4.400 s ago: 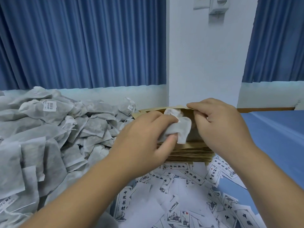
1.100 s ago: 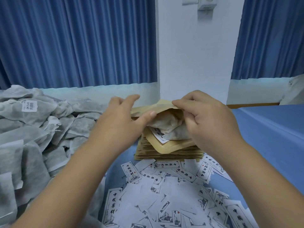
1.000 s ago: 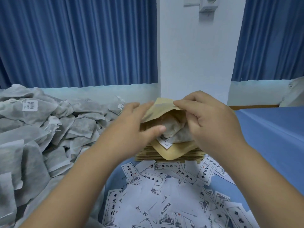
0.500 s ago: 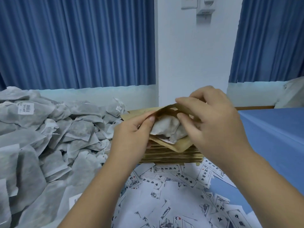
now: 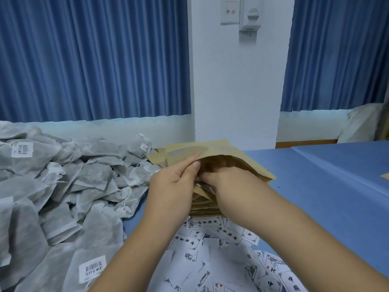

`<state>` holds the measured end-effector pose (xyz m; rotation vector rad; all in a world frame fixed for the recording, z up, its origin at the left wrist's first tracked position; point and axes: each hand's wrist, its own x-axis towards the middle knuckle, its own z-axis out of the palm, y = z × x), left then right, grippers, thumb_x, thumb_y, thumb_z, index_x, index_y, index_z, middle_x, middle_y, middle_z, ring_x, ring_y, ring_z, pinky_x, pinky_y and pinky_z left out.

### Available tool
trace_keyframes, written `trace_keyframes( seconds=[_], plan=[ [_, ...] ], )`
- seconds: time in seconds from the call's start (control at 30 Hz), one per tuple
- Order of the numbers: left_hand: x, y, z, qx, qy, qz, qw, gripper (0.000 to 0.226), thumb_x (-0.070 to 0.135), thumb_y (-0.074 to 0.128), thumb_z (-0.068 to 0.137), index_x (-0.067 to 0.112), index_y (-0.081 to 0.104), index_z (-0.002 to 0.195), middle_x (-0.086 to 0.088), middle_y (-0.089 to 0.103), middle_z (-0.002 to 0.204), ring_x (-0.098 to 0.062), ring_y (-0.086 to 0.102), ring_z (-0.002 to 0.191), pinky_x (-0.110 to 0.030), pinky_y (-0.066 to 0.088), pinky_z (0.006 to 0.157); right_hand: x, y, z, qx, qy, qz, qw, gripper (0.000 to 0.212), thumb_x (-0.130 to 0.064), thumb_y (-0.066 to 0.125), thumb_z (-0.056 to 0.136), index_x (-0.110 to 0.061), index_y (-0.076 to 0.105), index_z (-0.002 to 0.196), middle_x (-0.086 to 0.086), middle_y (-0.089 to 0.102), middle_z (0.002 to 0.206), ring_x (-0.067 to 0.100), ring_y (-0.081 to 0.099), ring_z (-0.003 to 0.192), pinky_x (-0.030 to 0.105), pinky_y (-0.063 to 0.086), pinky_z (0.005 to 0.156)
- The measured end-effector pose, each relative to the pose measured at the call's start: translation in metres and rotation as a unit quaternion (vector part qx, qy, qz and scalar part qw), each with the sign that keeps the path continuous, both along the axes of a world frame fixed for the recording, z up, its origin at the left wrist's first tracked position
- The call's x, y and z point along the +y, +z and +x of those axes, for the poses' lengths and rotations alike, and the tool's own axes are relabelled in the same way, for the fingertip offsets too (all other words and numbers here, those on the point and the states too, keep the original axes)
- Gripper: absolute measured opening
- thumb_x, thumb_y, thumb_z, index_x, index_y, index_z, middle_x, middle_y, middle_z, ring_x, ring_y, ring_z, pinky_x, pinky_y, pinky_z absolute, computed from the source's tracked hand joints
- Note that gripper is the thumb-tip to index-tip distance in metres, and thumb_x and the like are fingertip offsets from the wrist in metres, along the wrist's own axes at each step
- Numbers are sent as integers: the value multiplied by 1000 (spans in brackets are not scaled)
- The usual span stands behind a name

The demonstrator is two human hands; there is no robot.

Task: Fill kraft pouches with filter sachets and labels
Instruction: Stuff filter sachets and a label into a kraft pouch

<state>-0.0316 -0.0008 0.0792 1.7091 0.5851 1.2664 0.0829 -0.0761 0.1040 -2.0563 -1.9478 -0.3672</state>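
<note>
The paper labels (image 5: 205,223) read "中國"; sachet stickers (image 5: 92,268) carry barcodes.

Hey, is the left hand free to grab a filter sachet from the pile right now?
Probably not yet. The left hand pinches the kraft pouch by its upper lip while the right hand reaches inside. The sachet pile lies close beside it, nothing between.

Of the person, two hands and two forearms are seen. The left hand (image 5: 174,186) and the right hand (image 5: 227,186) are bare. The left forearm (image 5: 136,249) and the right forearm (image 5: 305,249) are likewise shown uncovered down to the lower edge of the view. Both forearms are rounded and smooth in outline. One thumbnail (image 5: 196,164), on the left hand, is plainly shown; it is cut short and left plain. The fingertips of the right hand are hidden, so their nails cannot be made out.
</note>
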Motion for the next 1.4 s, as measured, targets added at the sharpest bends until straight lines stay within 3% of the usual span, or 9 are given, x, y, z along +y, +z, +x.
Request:
trace_keyframes(
  seconds=[0.1, 0.23, 0.4, 0.53, 0.7, 0.83, 0.97, 1.23, 1.4],
  plan=[
    [-3, -1, 1, -4, -16, 0, 1000, 29, 23, 53, 96, 43, 73, 99, 7, 75, 85, -20, 71, 88, -40, 58, 78, 24, 5, 1, -14, -39, -93, 995, 30, -11, 54, 82, -23, 56, 110, -2, 57, 90, 19, 47, 72, 27, 40, 64],
    [-5, -1, 1, 1, -19, 3, 1000, 32, 21, 53, 96, 46, 73, 97, 4, 75, 82, -22, 71, 86, -35, 59, 72, 53, 11, 6, -80, -71, -196, 975, 41, -23, 59, 84, -29, 45, 122, -3, 47, 129, 24, 48, 112, 38, 39, 102],
    [2, 1, -3, -8, -4, 9, 1000, 27, 27, 53, 95, 45, 72, 99, 5, 75, 85, -25, 70, 89, -44, 58, 80, 23, -1, 7, 77, -4, -19, 997, 28, -37, 42, 95, -22, 57, 113, 5, 63, 111, 26, 57, 101, 40, 48, 84],
    [-2, 2, -3, -13, -15, 12, 1000, 26, 37, 51, 87, 40, 73, 100, 4, 75, 89, -25, 69, 92, -50, 54, 87, 19, 1, 9, 49, -28, -18, 998, 21, -37, 52, 89, -26, 66, 100, 1, 67, 94, 23, 60, 86, 36, 52, 75],
    [-7, 0, 2, -2, -11, 7, 1000, 27, 29, 51, 97, 46, 72, 98, 2, 74, 79, -27, 71, 83, -35, 60, 66, 46, 0, 15, 22, -128, -43, 991, 19, -30, 53, 90, -25, 66, 102, 1, 63, 101, 23, 56, 87, 35, 49, 79],
    [-4, 1, -2, 1, 5, 15, 1000, 25, 30, 52, 96, 45, 70, 105, 13, 74, 95, -12, 69, 95, -44, 54, 88, 30, 5, 11, 45, -69, 15, 996, 20, -31, 50, 89, -25, 69, 88, 0, 66, 86, 22, 61, 80, 32, 52, 71],
    [-2, 4, -6, 1, 24, 32, 999, 30, 26, 51, 97, 51, 68, 102, 23, 72, 96, -3, 67, 96, -43, 55, 87, -5, 12, -3, 93, 45, 78, 992, 32, -31, 47, 91, -23, 50, 59, -4, 57, 66, 15, 54, 69, 34, 43, 61],
    [-4, 5, -7, -9, 3, -14, 1000, 29, 24, 50, 98, 41, 73, 102, 16, 73, 93, -13, 70, 90, -37, 60, 68, -11, 6, -9, 110, 93, -66, 987, 45, -51, 27, 97, -29, 64, 109, -4, 68, 105, 13, 57, 100, 34, 46, 86],
    [-8, 5, -6, 10, 1, -14, 1000, 24, 24, 52, 97, 29, 75, 94, -6, 73, 85, -28, 69, 86, -50, 57, 78, 6, 11, -1, 159, 72, -153, 973, 32, -52, 38, 93, -26, 54, 105, -5, 63, 109, 15, 57, 99, 34, 46, 87]
  ],
)
